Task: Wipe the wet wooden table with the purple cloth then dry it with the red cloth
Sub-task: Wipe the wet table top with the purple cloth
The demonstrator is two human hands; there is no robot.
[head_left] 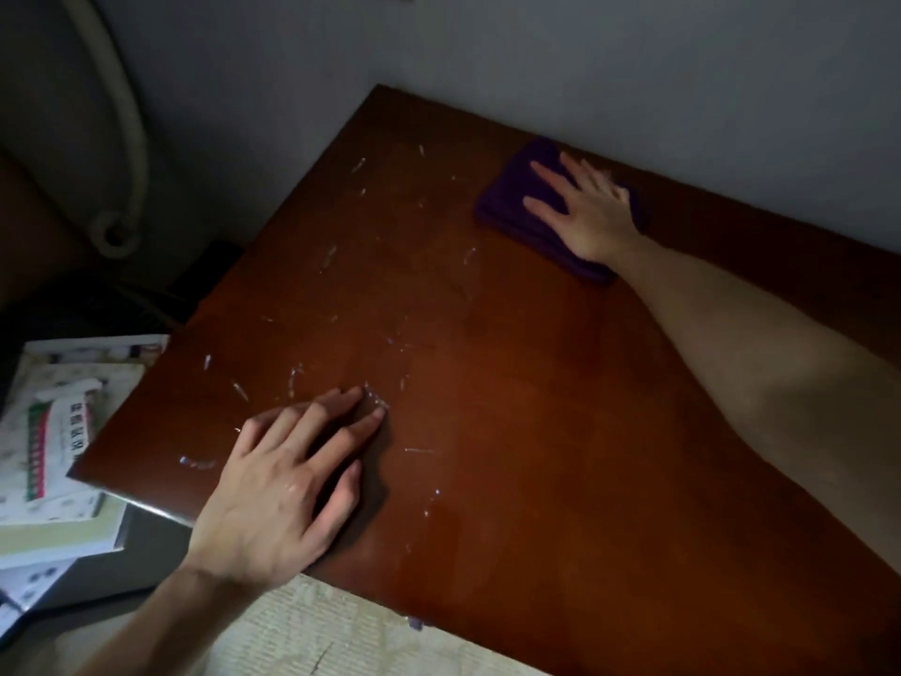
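The dark wooden table (pixel 512 407) fills the view, with water streaks and droplets glinting across its left half. A folded purple cloth (pixel 507 207) lies near the far edge by the wall. My right hand (pixel 582 209) presses flat on top of the cloth, fingers spread, arm stretched across the table. My left hand (pixel 287 480) rests flat on the near left part of the table, fingers apart, holding nothing. No red cloth is in view.
A grey wall (pixel 585 65) runs right behind the table's far edge. Left of the table, lower down, sits a stack of books and printed papers (pixel 58 456). A pale curved pipe (pixel 127 139) hangs at the upper left. Pale flooring (pixel 317 636) shows below the near edge.
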